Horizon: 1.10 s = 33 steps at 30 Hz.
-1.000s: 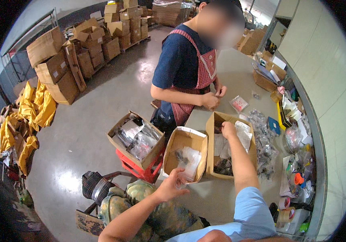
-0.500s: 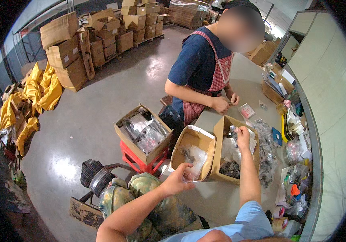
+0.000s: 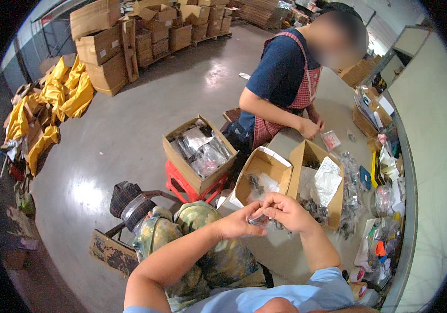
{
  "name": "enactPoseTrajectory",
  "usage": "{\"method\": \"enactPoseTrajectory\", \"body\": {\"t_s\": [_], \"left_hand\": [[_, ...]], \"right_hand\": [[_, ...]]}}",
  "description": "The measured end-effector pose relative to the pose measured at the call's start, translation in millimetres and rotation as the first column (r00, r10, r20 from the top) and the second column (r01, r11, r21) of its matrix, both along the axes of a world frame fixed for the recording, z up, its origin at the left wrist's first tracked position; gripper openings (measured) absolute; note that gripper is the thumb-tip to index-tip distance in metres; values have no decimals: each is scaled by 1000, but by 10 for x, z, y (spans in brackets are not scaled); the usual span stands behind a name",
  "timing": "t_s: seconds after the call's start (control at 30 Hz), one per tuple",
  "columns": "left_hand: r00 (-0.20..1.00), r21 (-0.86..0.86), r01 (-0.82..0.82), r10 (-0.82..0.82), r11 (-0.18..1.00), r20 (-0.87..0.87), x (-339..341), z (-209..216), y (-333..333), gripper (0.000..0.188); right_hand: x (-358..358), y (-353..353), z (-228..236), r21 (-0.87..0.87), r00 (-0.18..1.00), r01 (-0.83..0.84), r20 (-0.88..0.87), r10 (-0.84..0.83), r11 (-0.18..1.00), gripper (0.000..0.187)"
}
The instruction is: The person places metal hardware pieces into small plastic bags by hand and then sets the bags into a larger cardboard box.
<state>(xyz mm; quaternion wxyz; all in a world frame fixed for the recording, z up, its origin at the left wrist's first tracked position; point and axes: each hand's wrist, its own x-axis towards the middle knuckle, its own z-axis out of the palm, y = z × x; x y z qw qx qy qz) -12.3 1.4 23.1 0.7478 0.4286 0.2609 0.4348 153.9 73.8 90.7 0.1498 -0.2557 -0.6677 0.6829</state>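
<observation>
My two hands meet above the near edge of the cartons. My left hand (image 3: 238, 223) grips a small clear plastic bag (image 3: 258, 219) with something dark in it. The fingers of my right hand (image 3: 288, 211) are closed at the bag's mouth, and small dark parts (image 3: 276, 225) show beneath that palm; their exact kind is too small to tell. Just beyond stands an open carton (image 3: 279, 157) holding clear bags. To its right, another open carton (image 3: 298, 154) contains dark parts in plastic and a printed white sheet (image 3: 328, 181).
A third carton (image 3: 198, 181) full of bagged parts rests on a red stool (image 3: 174, 180). Across the table, a co-worker in a checked apron (image 3: 307, 89) has both hands together. Bagged dark parts, tape rolls (image 3: 357, 275) and supplies line the right side.
My right hand has come out of the right carton and over to my left hand. My left hand has drawn back from the left carton with a bag. The view has shifted.
</observation>
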Motion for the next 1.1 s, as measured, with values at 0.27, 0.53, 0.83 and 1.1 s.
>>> {"method": "enactPoseTrajectory", "body": {"t_s": [0.27, 0.53, 0.83, 1.1], "left_hand": [[999, 149, 13, -19, 989, 39, 18, -38, 6, 72], [917, -49, 34, -12, 998, 398, -15, -113, -41, 62], [862, -112, 346, -269, 931, 430, -56, 97, -124, 39], [889, -97, 148, -90, 984, 450, -68, 151, -111, 71]], "right_hand": [[-208, -61, 225, 1, 878, 435, -223, -424, 901, 15], [-273, -94, 97, 120, 981, 86, -182, -64, 989, 26], [-138, -26, 71, 107, 971, -64, -221, 86, 992, 22], [-110, -56, 257, 631, 994, -99, 33, 101, 770, 21]]}}
